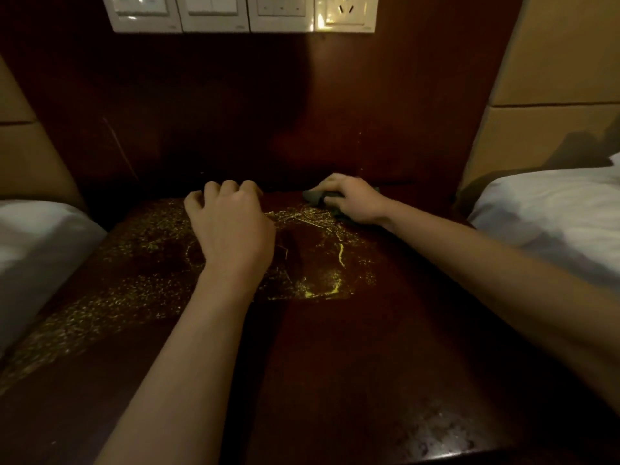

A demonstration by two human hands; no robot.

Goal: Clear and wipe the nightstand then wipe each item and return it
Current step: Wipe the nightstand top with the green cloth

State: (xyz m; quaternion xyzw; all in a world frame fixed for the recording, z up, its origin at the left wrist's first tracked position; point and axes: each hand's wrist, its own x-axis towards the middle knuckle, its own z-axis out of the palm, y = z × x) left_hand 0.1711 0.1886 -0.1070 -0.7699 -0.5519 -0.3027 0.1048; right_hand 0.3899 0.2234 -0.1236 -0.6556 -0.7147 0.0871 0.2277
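The dark wooden nightstand (335,347) fills the middle of the view, its top glinting with wet streaks and droplets. My right hand (352,199) grips a dark grey cloth (313,195) pressed onto the top near the back right edge. My left hand (231,226) hovers or rests at the back centre with its fingers curled under and nothing seen in it. No other items stand on the top.
White bedding lies on the left bed (37,243) and on the right bed (553,209), close to both sides of the nightstand. A row of white wall switches (214,11) and a socket (345,11) sits above the dark back panel.
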